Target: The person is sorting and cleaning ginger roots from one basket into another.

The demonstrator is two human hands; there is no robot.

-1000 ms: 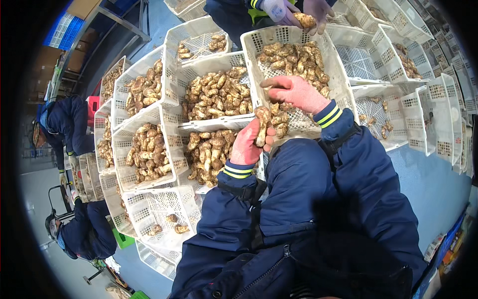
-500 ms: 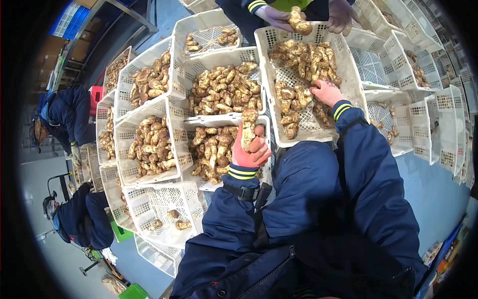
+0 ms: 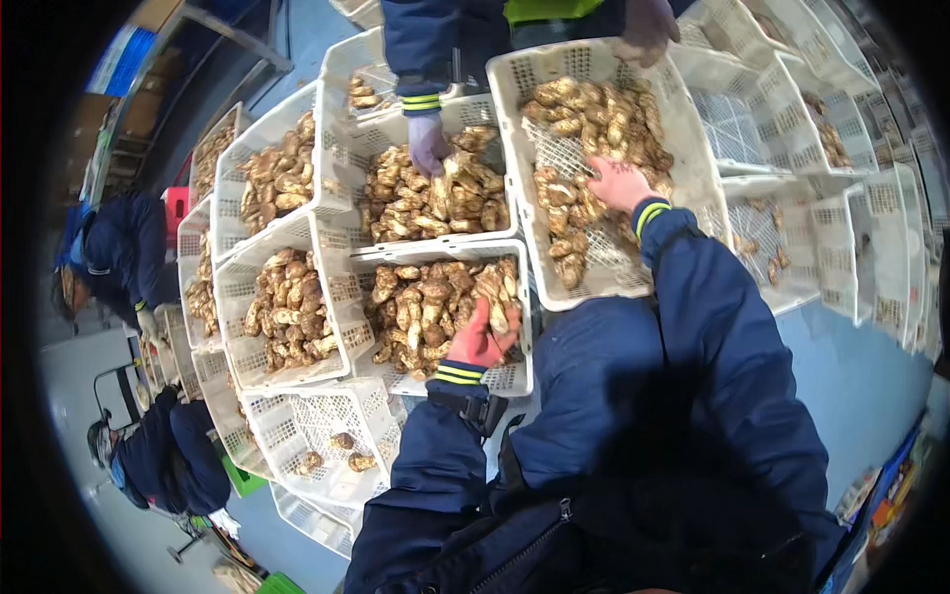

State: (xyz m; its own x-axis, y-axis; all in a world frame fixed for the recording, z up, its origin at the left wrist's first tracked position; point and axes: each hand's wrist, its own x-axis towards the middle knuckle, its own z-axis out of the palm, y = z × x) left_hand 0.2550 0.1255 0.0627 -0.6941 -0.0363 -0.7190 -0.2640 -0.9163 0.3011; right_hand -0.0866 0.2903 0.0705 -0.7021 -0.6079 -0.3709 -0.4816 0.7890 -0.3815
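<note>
My left hand [image 3: 480,335], in a pink glove, is closed on a pale knobbly mushroom [image 3: 500,307] low in the lower middle white basket [image 3: 524,351], among other mushrooms. My right hand [image 3: 618,186], also pink-gloved, reaches into the large right basket [image 3: 706,213], its fingers curled at the brown mushrooms [image 3: 623,124]; what they grip, if anything, I cannot make out. Between the mushroom heaps there, the basket's perforated bottom shows.
A co-worker's purple-gloved hand [image 3: 427,146] is in the upper middle basket; the other [image 3: 645,35] is above the large basket. More baskets [image 3: 732,119] stand around on the blue floor [image 3: 851,386]. Two people [image 3: 124,257] bend over at the left; a metal rack [image 3: 218,30] stands behind.
My left hand has lowered a mushroom into the lower middle basket. My right hand has dropped into the large basket's heap. The co-worker's hand has moved left and down into the middle basket.
</note>
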